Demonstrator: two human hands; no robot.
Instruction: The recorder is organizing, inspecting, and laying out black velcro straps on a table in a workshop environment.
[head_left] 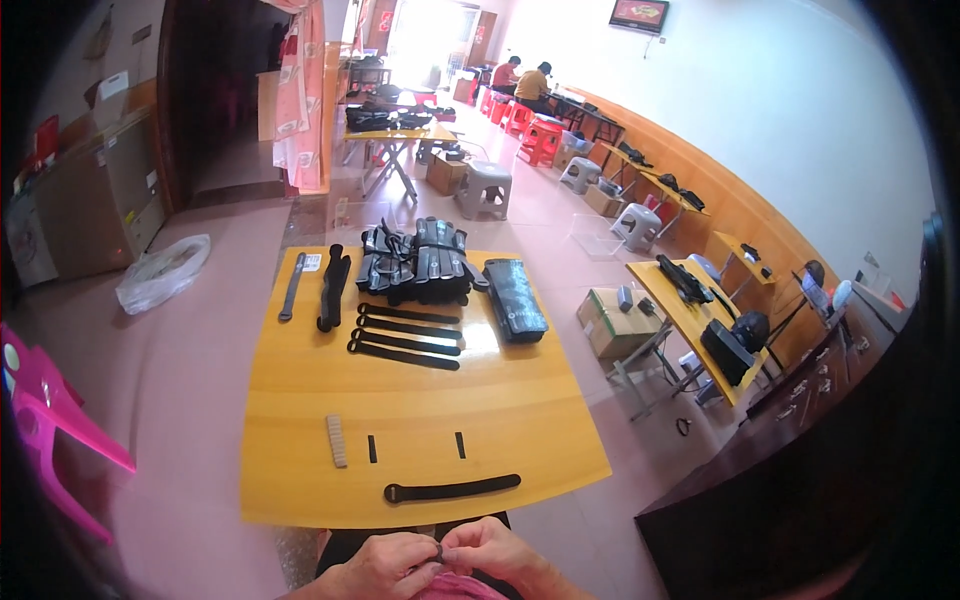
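Just off the near edge of the yellow table [540,420], my left hand [380,565] and my right hand [500,550] meet in my lap. Both sets of fingertips pinch a small dark piece [439,552], mostly hidden, its kind unclear. Closest to them on the table lies a black strap [455,488] with a looped left end. Beyond it are two short black strips [373,448] and a beige segmented strip [336,441]. Farther back, several black looped straps [405,350] lie in rows before a heap of bundled straps [415,265].
A dark flat bundle [515,300] and more straps [333,288] flank the heap. A pink chair [60,430] stands left, beside a plastic bag [163,274] on the floor. Right are another worktable [700,330] and a dark cabinet [790,440]. Two people sit far back.
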